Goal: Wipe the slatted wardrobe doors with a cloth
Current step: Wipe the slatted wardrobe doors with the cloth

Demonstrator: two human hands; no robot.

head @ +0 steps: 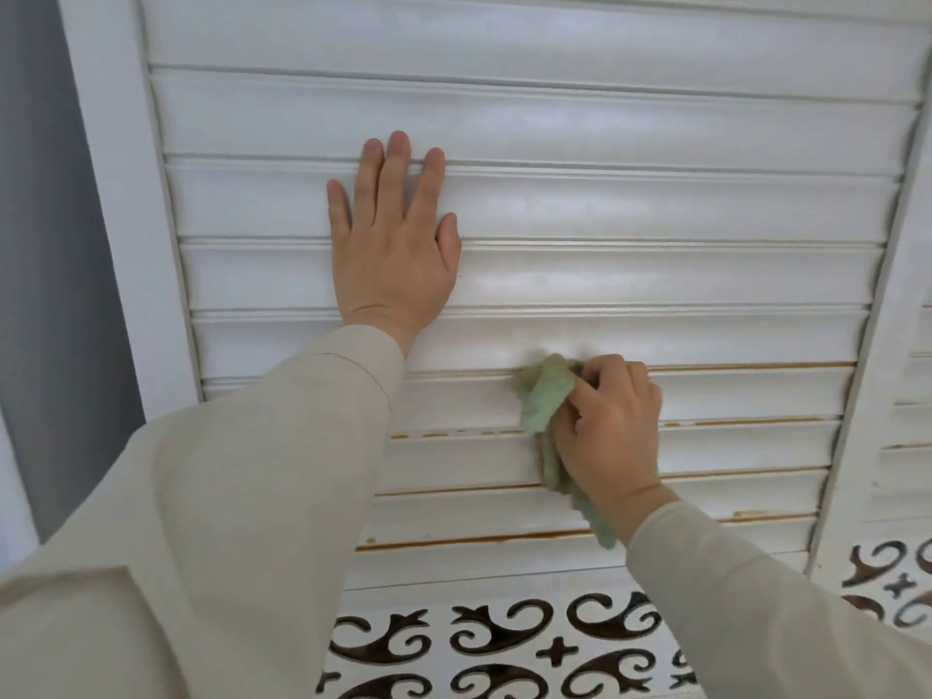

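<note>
White slatted wardrobe door (630, 204) fills the view, slats running horizontally; lower slat edges below both hands show worn orange-brown streaks. A second slatted door (908, 396) stands to the right of the right hand, past a white upright. Below the hands, a white panel with dark scroll cut-outs (504, 643). Grey wall (45, 295) left of the left hand. Loose beige sleeves (227, 496) on both arms. Left hand (391, 249) spread flat, fingers straight, pressed against the slats up and left of the right hand. Right hand (613, 426) fingers curled, gripping a crumpled pale green cloth (547, 403) against a slat; cloth tail hangs beneath the wrist.
</note>
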